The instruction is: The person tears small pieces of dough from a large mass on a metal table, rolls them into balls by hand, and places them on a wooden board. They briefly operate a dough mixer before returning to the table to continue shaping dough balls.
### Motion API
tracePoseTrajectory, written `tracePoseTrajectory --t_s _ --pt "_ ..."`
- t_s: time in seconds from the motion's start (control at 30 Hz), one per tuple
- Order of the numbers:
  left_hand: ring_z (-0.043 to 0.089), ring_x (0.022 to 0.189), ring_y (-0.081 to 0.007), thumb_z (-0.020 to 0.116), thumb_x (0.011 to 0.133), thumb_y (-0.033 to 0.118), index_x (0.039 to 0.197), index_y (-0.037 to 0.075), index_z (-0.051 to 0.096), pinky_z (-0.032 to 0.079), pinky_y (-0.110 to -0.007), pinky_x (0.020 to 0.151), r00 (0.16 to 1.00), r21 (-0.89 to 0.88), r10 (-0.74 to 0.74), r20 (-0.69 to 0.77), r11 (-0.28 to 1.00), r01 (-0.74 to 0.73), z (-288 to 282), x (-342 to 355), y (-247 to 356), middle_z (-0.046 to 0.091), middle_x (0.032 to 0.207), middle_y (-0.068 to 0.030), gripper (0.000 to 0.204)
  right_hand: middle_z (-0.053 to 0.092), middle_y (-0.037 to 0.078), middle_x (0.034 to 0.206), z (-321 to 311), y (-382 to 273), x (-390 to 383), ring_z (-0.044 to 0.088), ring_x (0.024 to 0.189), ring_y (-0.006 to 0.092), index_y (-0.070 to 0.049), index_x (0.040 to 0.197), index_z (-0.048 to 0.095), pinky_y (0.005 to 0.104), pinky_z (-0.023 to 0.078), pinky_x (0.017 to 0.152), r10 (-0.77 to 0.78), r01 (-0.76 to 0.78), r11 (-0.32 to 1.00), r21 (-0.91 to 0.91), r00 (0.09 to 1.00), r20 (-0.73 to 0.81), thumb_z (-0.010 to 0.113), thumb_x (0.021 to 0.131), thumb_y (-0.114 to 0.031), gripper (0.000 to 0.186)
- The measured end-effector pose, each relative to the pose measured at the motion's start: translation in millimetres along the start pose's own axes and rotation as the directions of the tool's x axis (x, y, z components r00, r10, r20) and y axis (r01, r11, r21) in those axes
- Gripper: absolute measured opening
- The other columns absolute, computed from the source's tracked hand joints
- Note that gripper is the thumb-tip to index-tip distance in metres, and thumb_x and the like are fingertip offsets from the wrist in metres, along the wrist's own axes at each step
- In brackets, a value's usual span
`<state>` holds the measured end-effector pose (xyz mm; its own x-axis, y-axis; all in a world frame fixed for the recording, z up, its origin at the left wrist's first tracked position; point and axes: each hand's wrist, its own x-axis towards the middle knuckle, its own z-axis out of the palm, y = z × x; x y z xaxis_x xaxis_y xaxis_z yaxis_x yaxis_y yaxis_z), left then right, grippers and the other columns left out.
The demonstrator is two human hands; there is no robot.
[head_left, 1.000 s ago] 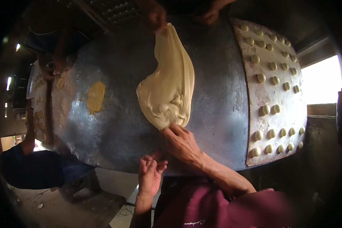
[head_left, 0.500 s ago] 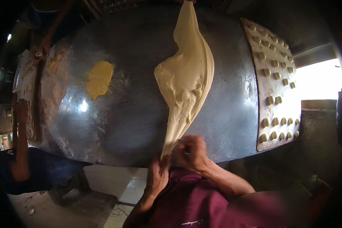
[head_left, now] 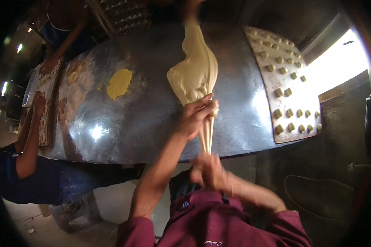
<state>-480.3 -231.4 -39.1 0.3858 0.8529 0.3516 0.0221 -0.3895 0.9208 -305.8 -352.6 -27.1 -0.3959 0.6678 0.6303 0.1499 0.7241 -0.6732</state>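
A long, pale, glossy mass of stretched dough (head_left: 196, 66) runs down the middle of the dark metal table (head_left: 148, 123). At the far end another person's hand (head_left: 191, 15), blurred, is on it. My left hand (head_left: 196, 117) grips the dough partway along, fingers curled over its narrowed part. Below it the dough pulls into a thin rope toward me, where my right hand (head_left: 208, 173), smeared by motion, is closed round the end near my waist, past the table's front edge. A flat yellow patch (head_left: 118, 84) lies on the table to the left of the dough.
On the right, a board (head_left: 259, 78) holds several small dough balls. On the left, people work at another board (head_left: 49, 131): one in dark clothes (head_left: 29, 177) beside me, one farther back (head_left: 66, 33). A bright opening (head_left: 334, 61) is beyond the table's right end.
My left hand has moved up and forward onto the dough. My right hand has come back toward my body, drawing the dough into a longer rope.
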Motion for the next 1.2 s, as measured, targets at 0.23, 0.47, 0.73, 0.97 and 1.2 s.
tracePoseTrajectory --t_s 0.23,0.47,0.73,0.97,1.2 --pt "0.057 0.121 -0.0186 0.050 0.104 0.036 0.128 -0.004 0.062 0.040 -0.032 0.107 0.918 -0.594 -0.396 0.030 0.731 0.335 52.4 -12.0 22.3 0.061 0.136 -0.0122 0.048 0.058 0.021 0.096 -64.7 -16.2 -38.2 0.056 0.094 0.0354 -0.001 0.104 0.053 0.0495 0.044 0.078 0.286 -0.276 0.852 -0.446 0.957 -0.047 0.065 0.091 -0.047 0.050" --pt "0.053 0.103 -0.0225 0.082 0.077 0.026 0.082 0.018 0.074 0.030 -0.044 0.095 0.967 0.829 -0.188 -0.174 0.502 0.247 21.9 -113.9 60.5 0.066 0.104 0.0003 0.013 0.047 0.007 0.150 -110.8 33.8 -57.5 0.026 0.148 0.0398 -0.021 0.132 0.059 0.0706 0.001 0.116 0.466 -0.083 0.597 -0.798 0.846 0.260 0.071 0.087 -0.034 0.048" --pt "0.050 0.099 -0.0286 0.066 0.083 0.019 0.101 0.017 0.058 0.033 -0.049 0.087 0.942 0.859 -0.331 -0.048 0.468 0.208 65.0 -83.3 36.3 0.051 0.103 -0.0066 0.020 0.051 0.010 0.145 -76.6 59.8 -15.6 0.041 0.141 0.0284 -0.011 0.137 0.051 0.0534 0.023 0.121 0.372 -0.187 0.805 -0.563 0.898 0.233 0.060 0.085 -0.009 0.052" --pt "0.050 0.095 -0.0279 0.064 0.088 0.019 0.098 0.018 0.060 0.033 -0.047 0.086 0.967 0.922 -0.243 -0.079 0.352 0.164 47.1 -41.1 17.3 0.052 0.099 -0.0049 0.011 0.049 0.012 0.146 -77.6 100.3 11.7 0.042 0.138 0.0372 -0.010 0.139 0.048 0.0573 0.025 0.118 0.485 -0.342 0.701 -0.626 0.872 0.066 0.065 0.084 -0.015 0.058" --pt "0.048 0.096 -0.0273 0.062 0.084 0.018 0.097 0.022 0.061 0.031 -0.048 0.085 0.928 0.871 -0.338 -0.160 0.394 0.294 8.0 -58.7 13.8 0.050 0.097 -0.0039 0.014 0.059 0.009 0.132 -109.1 120.3 48.5 0.048 0.135 0.0305 -0.010 0.130 0.055 0.0513 0.028 0.118 0.486 -0.312 0.616 -0.723 0.873 0.038 0.065 0.083 -0.012 0.048"
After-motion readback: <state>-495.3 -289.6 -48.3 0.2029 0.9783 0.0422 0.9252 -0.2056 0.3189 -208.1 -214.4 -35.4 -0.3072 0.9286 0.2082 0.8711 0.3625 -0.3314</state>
